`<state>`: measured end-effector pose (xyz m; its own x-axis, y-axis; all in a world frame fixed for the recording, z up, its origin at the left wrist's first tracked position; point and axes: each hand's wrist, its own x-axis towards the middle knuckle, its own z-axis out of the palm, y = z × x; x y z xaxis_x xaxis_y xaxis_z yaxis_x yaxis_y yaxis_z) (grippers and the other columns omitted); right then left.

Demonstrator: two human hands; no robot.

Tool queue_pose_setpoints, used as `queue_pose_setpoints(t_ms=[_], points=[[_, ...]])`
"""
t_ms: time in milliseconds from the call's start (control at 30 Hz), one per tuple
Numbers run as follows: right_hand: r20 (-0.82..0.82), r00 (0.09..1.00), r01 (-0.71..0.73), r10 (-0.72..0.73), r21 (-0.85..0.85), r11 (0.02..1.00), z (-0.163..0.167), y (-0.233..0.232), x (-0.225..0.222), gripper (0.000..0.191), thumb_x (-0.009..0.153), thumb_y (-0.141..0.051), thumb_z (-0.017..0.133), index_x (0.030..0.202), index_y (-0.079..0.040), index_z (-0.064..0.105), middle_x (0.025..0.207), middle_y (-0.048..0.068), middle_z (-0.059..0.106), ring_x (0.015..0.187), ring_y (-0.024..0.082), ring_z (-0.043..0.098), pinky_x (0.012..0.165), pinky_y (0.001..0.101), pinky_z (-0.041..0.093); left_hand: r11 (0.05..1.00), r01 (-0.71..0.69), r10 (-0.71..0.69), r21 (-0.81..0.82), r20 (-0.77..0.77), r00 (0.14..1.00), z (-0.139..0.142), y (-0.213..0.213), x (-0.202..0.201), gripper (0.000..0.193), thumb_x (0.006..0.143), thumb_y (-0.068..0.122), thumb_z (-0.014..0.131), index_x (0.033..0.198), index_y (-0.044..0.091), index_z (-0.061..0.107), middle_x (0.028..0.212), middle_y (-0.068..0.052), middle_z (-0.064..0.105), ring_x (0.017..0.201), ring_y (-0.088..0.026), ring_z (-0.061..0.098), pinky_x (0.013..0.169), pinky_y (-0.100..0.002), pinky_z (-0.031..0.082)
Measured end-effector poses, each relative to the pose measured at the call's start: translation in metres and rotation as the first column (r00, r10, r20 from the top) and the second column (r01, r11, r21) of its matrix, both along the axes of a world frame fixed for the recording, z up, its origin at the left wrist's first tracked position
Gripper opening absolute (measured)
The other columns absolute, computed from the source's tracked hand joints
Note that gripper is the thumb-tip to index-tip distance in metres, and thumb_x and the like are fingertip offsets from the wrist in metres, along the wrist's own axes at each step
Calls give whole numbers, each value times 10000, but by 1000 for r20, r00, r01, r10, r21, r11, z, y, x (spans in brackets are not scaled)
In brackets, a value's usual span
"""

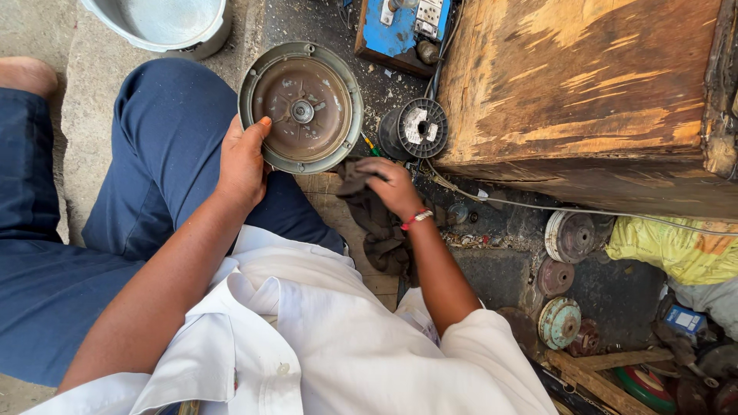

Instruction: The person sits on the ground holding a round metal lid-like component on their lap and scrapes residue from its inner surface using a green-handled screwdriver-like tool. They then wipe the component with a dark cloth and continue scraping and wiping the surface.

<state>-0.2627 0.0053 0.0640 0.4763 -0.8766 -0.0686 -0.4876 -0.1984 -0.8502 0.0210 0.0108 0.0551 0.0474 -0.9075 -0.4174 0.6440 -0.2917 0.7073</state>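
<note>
Workshop floor, gritty concrete, oil-stained; seated person w/ blue trousers, white shirt. Item 1: round grey-brown metal motor cover (301,107), dished, hub at centre, held upright at the knee. Looked heavy, stiff, greasy, so prob. slippery; best gripped at rim. Left hand (242,165) closed on its lower-left rim, thumb over the edge. Item 2: dark soft cloth rag (377,223), limp, bunched in right hand (396,188), fingers closed on it, just beside the cover. Nearby: black wire spool (415,128); blue metal box (400,31); worn wooden crate (584,92); steel basin (165,23); more round covers (569,237) at right.
</note>
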Motion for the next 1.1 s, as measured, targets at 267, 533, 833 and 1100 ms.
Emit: queue_pose_setpoints(t_ms=[267,533,833,1100], points=[[-391,914,-88,105,63,994,-6,47,-85,257,771,-43,573,925,-75,777,1178,87,770,1163,273,681,1039,391,517,1000,0,0,27,1,1000,-8,2,1,209,1044,199,560,1236,116,567,858,10,618,540,-63,498,436,-240,388],[-671,716,255,-192,-4,967,1,30,-33,440,900,-470,686,1186,-136,706,1037,159,738,980,362,700,887,459,527,1000,11,-11,25,7,1000,2,4,-1,231,1026,193,539,1247,134,573,840,15,622,525,-64,502,429,-240,397],[-677,697,257,-238,-73,964,8,-1,11,376,796,-489,772,990,-169,798,944,133,764,913,346,714,800,471,519,1000,8,-9,22,15,1000,5,3,-3,192,1049,199,568,1221,112,573,831,12,603,525,-64,480,428,-238,380],[107,880,376,-462,437,817,12,11,-52,192,874,-145,848,853,-66,673,1024,132,683,994,222,655,953,364,494,999,9,-9,45,1,1000,4,-1,-4,209,1024,188,558,1224,132,582,860,21,621,562,-56,529,444,-232,424]])
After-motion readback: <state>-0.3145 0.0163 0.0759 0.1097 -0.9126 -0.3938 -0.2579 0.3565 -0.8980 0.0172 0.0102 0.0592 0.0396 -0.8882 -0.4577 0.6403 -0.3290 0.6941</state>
